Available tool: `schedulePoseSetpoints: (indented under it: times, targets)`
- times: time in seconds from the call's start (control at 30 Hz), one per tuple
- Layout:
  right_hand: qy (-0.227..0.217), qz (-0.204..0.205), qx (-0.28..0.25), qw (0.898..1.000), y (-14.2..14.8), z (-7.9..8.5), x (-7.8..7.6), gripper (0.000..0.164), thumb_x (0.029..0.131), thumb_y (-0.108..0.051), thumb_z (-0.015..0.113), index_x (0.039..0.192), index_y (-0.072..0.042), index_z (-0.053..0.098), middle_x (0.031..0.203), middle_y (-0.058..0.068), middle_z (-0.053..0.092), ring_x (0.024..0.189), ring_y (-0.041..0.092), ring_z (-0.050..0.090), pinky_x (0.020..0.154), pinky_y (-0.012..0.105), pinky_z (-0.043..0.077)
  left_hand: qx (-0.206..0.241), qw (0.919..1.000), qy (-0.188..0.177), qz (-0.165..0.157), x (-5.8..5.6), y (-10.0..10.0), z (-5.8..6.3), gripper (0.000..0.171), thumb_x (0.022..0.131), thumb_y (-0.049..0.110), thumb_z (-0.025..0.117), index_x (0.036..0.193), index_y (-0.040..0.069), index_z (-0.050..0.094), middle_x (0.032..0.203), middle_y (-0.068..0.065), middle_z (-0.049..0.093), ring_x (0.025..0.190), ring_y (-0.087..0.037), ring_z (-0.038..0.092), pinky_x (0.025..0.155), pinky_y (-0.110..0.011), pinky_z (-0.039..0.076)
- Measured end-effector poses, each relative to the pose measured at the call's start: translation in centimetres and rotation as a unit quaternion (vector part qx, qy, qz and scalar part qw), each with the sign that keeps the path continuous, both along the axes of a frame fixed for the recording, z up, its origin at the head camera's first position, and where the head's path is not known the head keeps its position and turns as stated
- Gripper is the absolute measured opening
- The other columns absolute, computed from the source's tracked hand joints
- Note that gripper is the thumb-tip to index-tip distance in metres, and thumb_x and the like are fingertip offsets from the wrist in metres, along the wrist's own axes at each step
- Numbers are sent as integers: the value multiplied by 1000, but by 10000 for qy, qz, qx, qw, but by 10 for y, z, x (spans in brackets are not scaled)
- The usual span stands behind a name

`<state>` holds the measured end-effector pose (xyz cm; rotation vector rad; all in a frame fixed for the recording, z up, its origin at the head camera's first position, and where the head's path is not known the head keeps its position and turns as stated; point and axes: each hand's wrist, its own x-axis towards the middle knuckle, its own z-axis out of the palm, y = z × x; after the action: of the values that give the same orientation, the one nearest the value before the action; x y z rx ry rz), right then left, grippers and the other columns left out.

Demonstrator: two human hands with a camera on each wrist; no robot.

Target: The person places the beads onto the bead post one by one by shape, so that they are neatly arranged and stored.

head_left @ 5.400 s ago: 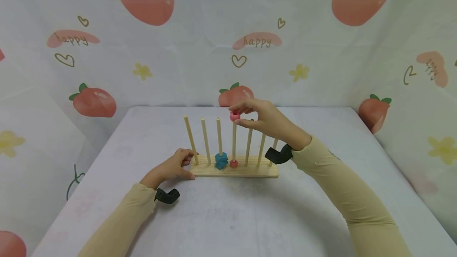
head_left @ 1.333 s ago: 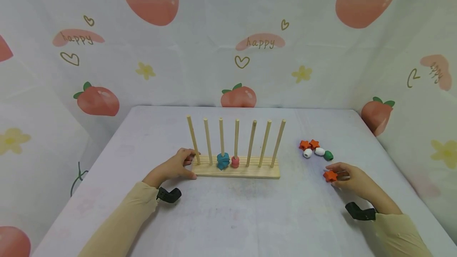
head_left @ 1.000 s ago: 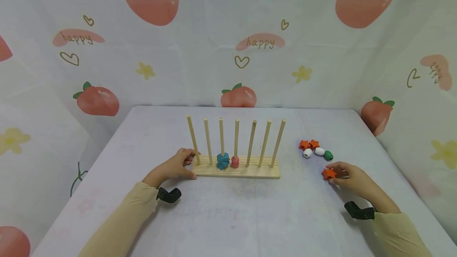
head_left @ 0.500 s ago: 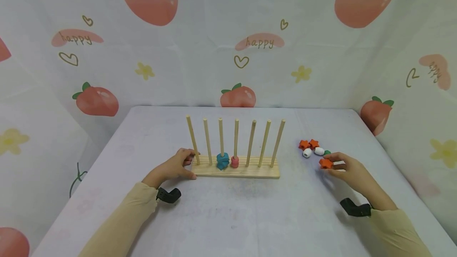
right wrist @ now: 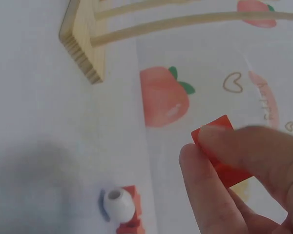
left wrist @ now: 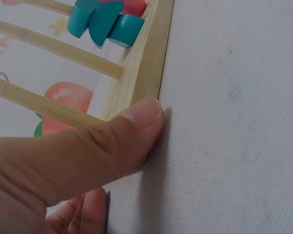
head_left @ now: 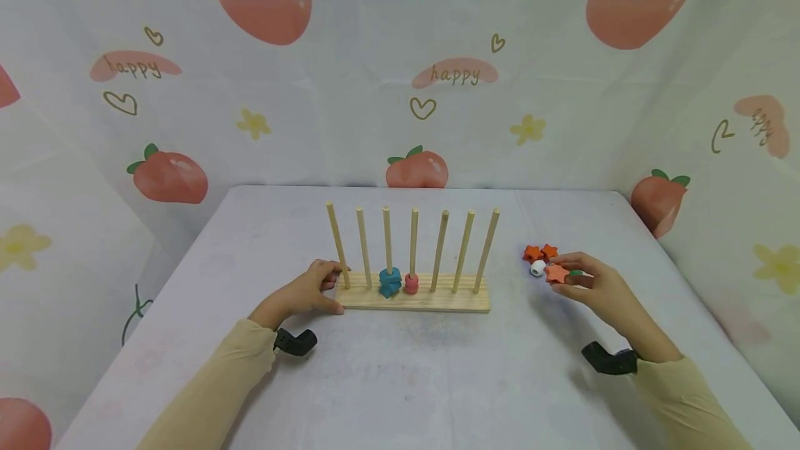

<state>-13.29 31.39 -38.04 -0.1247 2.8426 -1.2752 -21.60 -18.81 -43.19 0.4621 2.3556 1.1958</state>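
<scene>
My right hand (head_left: pixel 594 290) pinches an orange star bead (head_left: pixel 556 273) between thumb and fingers, raised over the table at the right. In the right wrist view the star bead (right wrist: pixel 224 170) shows edge-on as a red-orange block. At the left end of a wooden peg stand (head_left: pixel 431 302), my left hand (head_left: pixel 306 290) grips the base, thumb at its front edge. The stand carries a row of upright pegs. Teal beads (head_left: pixel 390 283) are stacked on the third peg from the left, and pinkish-red beads (head_left: pixel 411 283) sit on the fourth.
Beneath and behind my right hand lie two orange star beads (head_left: pixel 532 253), a white bead (head_left: pixel 537 268) and a green bead (head_left: pixel 575 272), which is partly covered. A printed cloth (head_left: pixel 350 123) hangs behind the white table (head_left: pixel 400 380).
Earlier, my right hand held a pinkish-red bead at the fourth peg; that bead now sits low on it. Recently it has lifted the orange star up and left. My left hand stays put.
</scene>
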Motion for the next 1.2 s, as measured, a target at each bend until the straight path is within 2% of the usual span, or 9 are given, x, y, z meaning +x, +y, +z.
schedulePoseSetpoints:
  times: [0.03,0.13,0.23,0.3,0.43,0.57,0.7,1.03,1.2]
  targets:
    - [31,13,-66,10000,-2,0,0,46,88,-23,72,127,-6,56,127,14,54,91,-3,58,75,13,53,19,10000,5,5,0,0,0,78,73,4,83,138,-4,41,130,-23,29,125,-37,37,112,-51,35]
    - [168,260,-866,9958,-9,0,-1,37,93,-19,66,123,-1,55,120,2,57,92,1,64,78,16,56,67,10000,23,1,0,-1,0,78,73,3,83,138,-4,41,129,-23,29,124,-36,37,112,-51,35]
    - [331,582,-1736,9825,-15,-2,-3,27,96,-12,59,117,4,55,109,-8,60,92,3,67,79,21,58,94,10000,19,0,-1,-2,-1,78,73,4,84,138,-3,41,129,-22,29,124,-36,37,112,-51,35]
    - [438,757,-1997,9759,-19,-3,-4,21,97,-7,57,114,5,56,107,-9,61,91,3,67,78,23,58,72,10000,9,33,-2,-2,-3,78,72,5,84,138,-3,42,128,-22,30,124,-35,37,112,-50,35]
    - [666,801,-1811,9779,-27,-1,-5,19,95,-5,60,112,4,59,108,-7,59,91,2,66,77,20,58,67,10000,-3,49,-2,-2,-4,79,72,5,85,138,-3,42,128,-22,30,124,-35,37,112,-49,35]
    - [1087,665,-1019,9866,-32,4,-6,24,91,-7,66,113,0,61,110,-10,59,89,-2,64,75,15,56,42,10000,12,40,-1,-1,-3,79,72,5,85,137,-4,42,128,-22,30,125,-36,37,112,-50,35]
    - [1383,482,-452,9882,-35,10,-7,30,88,-10,71,116,-6,61,109,-12,62,87,-5,62,71,13,54,45,9999,-51,100,0,0,-2,80,72,7,85,138,-3,41,130,-22,30,126,-36,37,113,-49,35]
    - [1439,449,-681,9862,-46,25,-4,30,89,-8,69,118,-3,62,104,-23,62,91,-8,62,72,12,54,-147,9998,38,101,1,-1,1,80,73,8,84,139,-2,41,130,-22,31,126,-35,38,112,-49,36]
    - [1655,593,-1048,9788,-53,31,-1,30,87,1,68,116,2,61,103,-21,62,92,-6,62,74,12,55,-131,9999,86,58,1,-1,1,81,73,9,85,139,-2,41,131,-22,31,125,-35,38,111,-49,36]
